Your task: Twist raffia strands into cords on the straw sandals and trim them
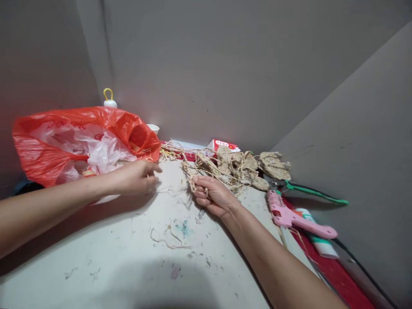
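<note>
My right hand [215,195] is closed, its thumb and fingers pinching a thin braided straw cord [190,174]. The cord runs up from my fingertips towards a heap of woven straw pieces [240,165] at the back of the table, leaf-like or oval with loose strands. Left of it, my left hand [139,177] hovers near the mouth of a red plastic bag, slightly blurred. Its index finger is stretched out and the other fingers are loosely bent; I see nothing held in it. Faint pale strands [172,189] lie between the two hands.
A red plastic bag [77,115] with white plastic inside fills the left. Green-handled pliers [317,193], a pink glue gun [298,219] and a white-green tube [323,246] lie right. Behind are a red-white box [223,145] and a white cup [153,128]. Straw scraps [170,244] dot the white table [128,274].
</note>
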The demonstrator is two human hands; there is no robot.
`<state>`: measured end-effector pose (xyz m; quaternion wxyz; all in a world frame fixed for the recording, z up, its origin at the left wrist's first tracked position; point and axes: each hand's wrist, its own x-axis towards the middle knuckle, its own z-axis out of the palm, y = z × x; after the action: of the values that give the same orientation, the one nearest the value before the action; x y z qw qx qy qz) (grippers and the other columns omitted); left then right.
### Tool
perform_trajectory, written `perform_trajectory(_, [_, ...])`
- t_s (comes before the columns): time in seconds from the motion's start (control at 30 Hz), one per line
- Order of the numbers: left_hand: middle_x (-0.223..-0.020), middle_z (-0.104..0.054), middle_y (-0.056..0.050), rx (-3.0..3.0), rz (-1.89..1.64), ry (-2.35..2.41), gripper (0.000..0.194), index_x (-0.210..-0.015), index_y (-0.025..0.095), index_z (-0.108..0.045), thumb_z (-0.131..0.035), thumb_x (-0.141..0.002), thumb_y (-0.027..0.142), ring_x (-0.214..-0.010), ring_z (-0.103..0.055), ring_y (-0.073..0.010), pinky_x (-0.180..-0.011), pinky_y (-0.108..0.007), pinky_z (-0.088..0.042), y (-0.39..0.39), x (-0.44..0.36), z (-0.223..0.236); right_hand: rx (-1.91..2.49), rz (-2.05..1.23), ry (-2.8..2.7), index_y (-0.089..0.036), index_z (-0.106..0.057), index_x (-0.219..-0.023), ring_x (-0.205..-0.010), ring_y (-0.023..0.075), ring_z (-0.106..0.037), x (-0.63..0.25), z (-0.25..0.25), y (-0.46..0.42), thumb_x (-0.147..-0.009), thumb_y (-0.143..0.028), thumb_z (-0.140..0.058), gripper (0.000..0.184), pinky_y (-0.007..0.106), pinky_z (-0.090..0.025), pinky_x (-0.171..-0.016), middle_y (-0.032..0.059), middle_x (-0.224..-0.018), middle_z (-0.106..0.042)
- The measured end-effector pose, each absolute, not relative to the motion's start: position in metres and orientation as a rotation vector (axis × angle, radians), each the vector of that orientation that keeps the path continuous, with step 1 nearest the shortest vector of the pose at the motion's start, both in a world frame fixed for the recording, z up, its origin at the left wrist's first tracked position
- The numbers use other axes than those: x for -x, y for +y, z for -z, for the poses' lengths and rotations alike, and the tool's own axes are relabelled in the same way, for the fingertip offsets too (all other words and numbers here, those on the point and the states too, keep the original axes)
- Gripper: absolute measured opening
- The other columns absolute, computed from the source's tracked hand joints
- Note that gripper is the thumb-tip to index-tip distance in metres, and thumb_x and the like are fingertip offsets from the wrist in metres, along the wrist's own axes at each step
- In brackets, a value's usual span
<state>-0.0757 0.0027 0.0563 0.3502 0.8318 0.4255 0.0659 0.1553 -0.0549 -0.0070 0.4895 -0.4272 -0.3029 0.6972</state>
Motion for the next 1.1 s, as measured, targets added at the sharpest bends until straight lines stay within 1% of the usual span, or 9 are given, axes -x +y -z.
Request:
perform_trajectory(0.1, [-0.094, -0.069, -0.008, -1.881, -0.379, 1.039, 0.037, -0.110, 0.012, -0.061, -0.059, -0.076, 0.027, -0.076, -0.061, -0.0131, -0.069, -0.023, -0.043, 0.018, 0.049, -0.040, 1.038, -1.746, -0.779, -0.014, -0.052, -0.064, -0.038, 0.0008, -0.015, -0.158, 0.009, -0.054, -0.065, -0.019, -0.071, 0.020, 0.011, -0.011, -0.032, -0.0109, -0.045, -0.028])
perform_trajectory(0.2, [-0.068, -0.064, -0.004, -1.498, -0.365, 0.905, 0.020, -0.091, 0.010, -0.063, -0.059, -0.075, 0.021, -0.057, -0.055, -0.0093, -0.058, -0.022, -0.041, 0.015, 0.016, -0.022, 1.031, -1.775, -0.816, -0.014, -0.051, -0.063, -0.038, 0.0008, -0.015, -0.160, 0.011, -0.054, -0.067, -0.022, -0.071, 0.022, 0.012, -0.011, -0.033, -0.0105, -0.046, -0.029])
perform_trajectory(0.27, [-0.061, -0.061, -0.003, -1.313, -0.277, 0.813, 0.010, -0.076, 0.010, -0.061, -0.056, -0.075, 0.019, -0.050, -0.052, -0.0082, -0.052, -0.022, -0.038, 0.009, 0.001, -0.013, 1.040, -1.784, -0.845, -0.014, -0.052, -0.064, -0.039, 0.0005, -0.015, -0.162, 0.012, -0.053, -0.068, -0.023, -0.071, 0.022, 0.012, -0.011, -0.033, -0.0103, -0.047, -0.030])
perform_trajectory(0.37, [-0.050, -0.049, 0.003, -1.206, -0.275, 0.763, 0.011, -0.064, 0.013, -0.054, -0.051, -0.075, 0.016, -0.037, -0.036, -0.0045, -0.040, -0.020, -0.026, 0.001, -0.008, -0.007, 1.061, -1.806, -0.878, -0.013, -0.053, -0.066, -0.039, 0.0002, -0.014, -0.163, 0.012, -0.052, -0.067, -0.023, -0.072, 0.021, 0.013, -0.009, -0.034, -0.0109, -0.047, -0.029])
perform_trajectory(0.5, [-0.043, -0.036, 0.007, -1.381, -0.339, 0.810, 0.014, -0.063, 0.016, -0.051, -0.048, -0.077, 0.019, -0.034, -0.023, -0.0044, -0.038, -0.021, -0.014, 0.000, -0.005, -0.001, 1.090, -1.822, -0.887, -0.015, -0.048, -0.063, -0.038, 0.0002, -0.014, -0.163, 0.011, -0.052, -0.062, -0.020, -0.075, 0.027, 0.013, -0.007, -0.034, -0.0117, -0.046, -0.028])
perform_trajectory(0.7, [-0.044, -0.038, 0.007, -1.690, -0.399, 0.853, 0.018, -0.062, 0.014, -0.055, -0.042, -0.075, 0.013, -0.038, -0.029, -0.0056, -0.041, -0.020, -0.020, 0.002, -0.004, 0.001, 1.225, -1.772, -1.007, -0.015, -0.053, -0.067, -0.037, 0.0019, -0.019, -0.163, 0.007, -0.055, -0.066, -0.029, -0.072, 0.024, 0.015, -0.009, -0.035, -0.0098, -0.043, -0.034])
perform_trajectory(0.83, [-0.054, -0.051, 0.003, -1.806, -0.446, 0.799, 0.021, -0.060, 0.014, -0.056, -0.041, -0.075, 0.011, -0.050, -0.043, -0.0063, -0.051, -0.017, -0.032, 0.005, -0.005, 0.001, 1.305, -1.704, -1.146, -0.016, -0.052, -0.067, -0.038, 0.0028, -0.018, -0.163, 0.002, -0.057, -0.069, -0.034, -0.071, 0.026, 0.017, -0.011, -0.035, -0.0102, -0.043, -0.032])
perform_trajectory(0.9, [-0.055, -0.052, 0.003, -1.790, -0.446, 0.784, 0.020, -0.061, 0.014, -0.057, -0.042, -0.075, 0.012, -0.051, -0.044, -0.0064, -0.051, -0.017, -0.033, 0.007, -0.004, 0.002, 1.350, -1.651, -1.202, -0.017, -0.050, -0.067, -0.038, 0.0034, -0.018, -0.163, 0.001, -0.058, -0.071, -0.037, -0.068, 0.027, 0.018, -0.010, -0.035, -0.0099, -0.045, -0.032])
perform_trajectory(1.1, [-0.041, -0.027, 0.008, -1.394, -0.261, 0.814, 0.015, -0.063, 0.017, -0.054, -0.045, -0.075, 0.020, -0.032, -0.019, -0.0062, -0.034, -0.022, -0.011, 0.009, -0.001, 0.003, 1.594, -1.322, -1.459, -0.018, -0.051, -0.071, -0.041, 0.0064, -0.022, -0.163, 0.003, -0.058, -0.079, -0.040, -0.057, 0.024, 0.021, -0.015, -0.039, -0.0087, -0.048, -0.031])
